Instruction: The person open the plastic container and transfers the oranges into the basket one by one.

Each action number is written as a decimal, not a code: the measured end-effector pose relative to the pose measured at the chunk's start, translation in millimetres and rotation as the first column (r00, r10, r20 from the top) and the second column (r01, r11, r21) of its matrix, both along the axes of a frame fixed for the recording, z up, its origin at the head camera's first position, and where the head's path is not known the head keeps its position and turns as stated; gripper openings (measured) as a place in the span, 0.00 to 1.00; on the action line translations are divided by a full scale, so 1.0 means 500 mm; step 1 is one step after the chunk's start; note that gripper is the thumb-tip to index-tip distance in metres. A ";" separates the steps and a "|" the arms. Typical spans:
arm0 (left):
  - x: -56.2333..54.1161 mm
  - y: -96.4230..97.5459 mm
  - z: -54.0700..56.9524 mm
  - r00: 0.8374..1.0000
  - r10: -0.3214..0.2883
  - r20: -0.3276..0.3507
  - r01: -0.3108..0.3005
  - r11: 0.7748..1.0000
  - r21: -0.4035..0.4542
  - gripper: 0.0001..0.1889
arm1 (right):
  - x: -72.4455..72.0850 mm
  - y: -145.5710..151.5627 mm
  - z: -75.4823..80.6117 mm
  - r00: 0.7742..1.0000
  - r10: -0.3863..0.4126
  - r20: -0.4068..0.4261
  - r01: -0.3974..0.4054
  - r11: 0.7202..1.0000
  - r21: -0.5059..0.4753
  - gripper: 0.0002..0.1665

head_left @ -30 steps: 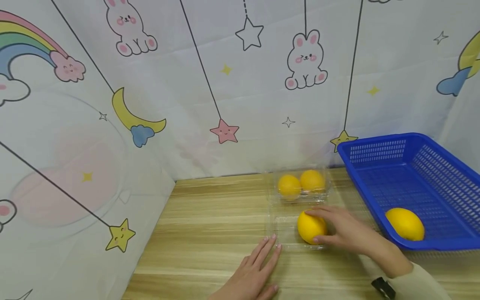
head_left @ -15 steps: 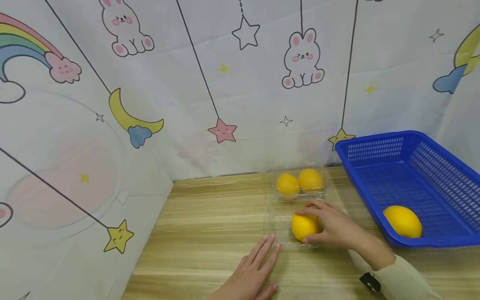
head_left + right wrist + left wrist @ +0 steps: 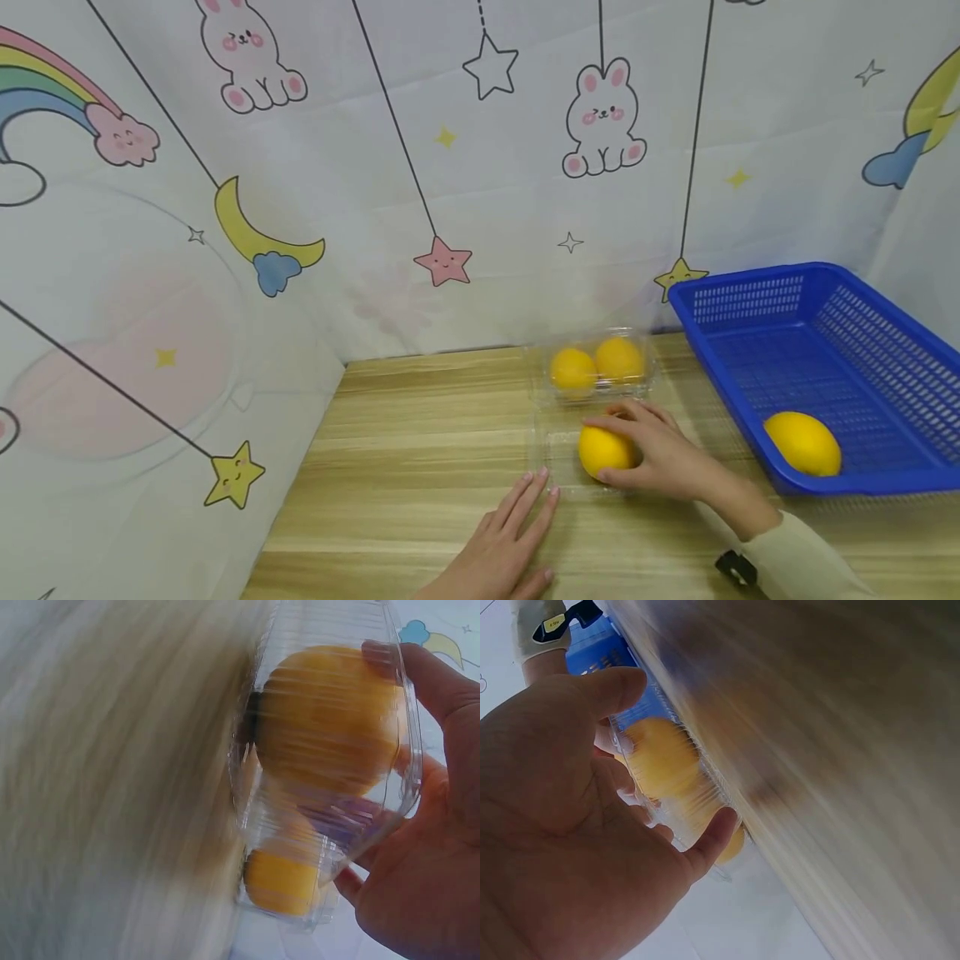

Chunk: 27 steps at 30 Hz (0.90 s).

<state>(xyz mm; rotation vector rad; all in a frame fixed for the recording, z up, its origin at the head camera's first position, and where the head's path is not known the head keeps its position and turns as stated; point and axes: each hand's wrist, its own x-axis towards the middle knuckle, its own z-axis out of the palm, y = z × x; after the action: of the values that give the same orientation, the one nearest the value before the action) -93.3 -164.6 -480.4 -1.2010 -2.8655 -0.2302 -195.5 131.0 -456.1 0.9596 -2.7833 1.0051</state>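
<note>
My right hand (image 3: 660, 454) grips an orange (image 3: 602, 452) from its right side, fingers over the far side and thumb at the near side. The orange is inside the front tray of a clear plastic clamshell box (image 3: 558, 471); the right wrist view shows it through the ribbed plastic wall (image 3: 330, 712). My left hand (image 3: 498, 542) lies on the table with fingers straight, fingertips at the box's front left corner. In the left wrist view its palm (image 3: 577, 817) is beside the clear box. Two more oranges (image 3: 573, 371) sit in the box's rear half.
A blue plastic basket (image 3: 750, 400) stands on the right, with one orange (image 3: 804, 444) in its near left corner. Behind the wooden table (image 3: 405, 450) hangs a white printed cloth (image 3: 517, 292), which also covers the left side.
My right hand has moved left with the orange, deeper into the front tray. The left hand stays at the box corner. The view has shifted slightly.
</note>
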 end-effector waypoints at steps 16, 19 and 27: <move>0.002 0.002 -0.004 0.999 0.002 -0.048 -0.002 1.000 -0.002 0.45 | 0.001 -0.006 -0.025 0.999 -0.041 -0.026 0.038 0.996 -0.084 0.36; 0.003 0.002 -0.003 0.999 0.004 -0.050 -0.004 1.000 -0.009 0.46 | 0.002 -0.006 -0.023 0.998 -0.040 -0.046 0.036 0.996 -0.084 0.36; 0.002 0.001 -0.004 0.998 -0.001 -0.066 0.001 1.000 -0.005 0.46 | 0.007 -0.007 -0.018 0.993 -0.037 -0.109 0.027 0.995 -0.093 0.36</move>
<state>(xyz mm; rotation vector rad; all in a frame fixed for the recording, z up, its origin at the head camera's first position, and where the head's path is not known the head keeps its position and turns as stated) -92.3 -164.1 -482.2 -1.1880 -2.8104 -0.1800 -192.2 127.7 -465.1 0.9257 -2.6300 1.0320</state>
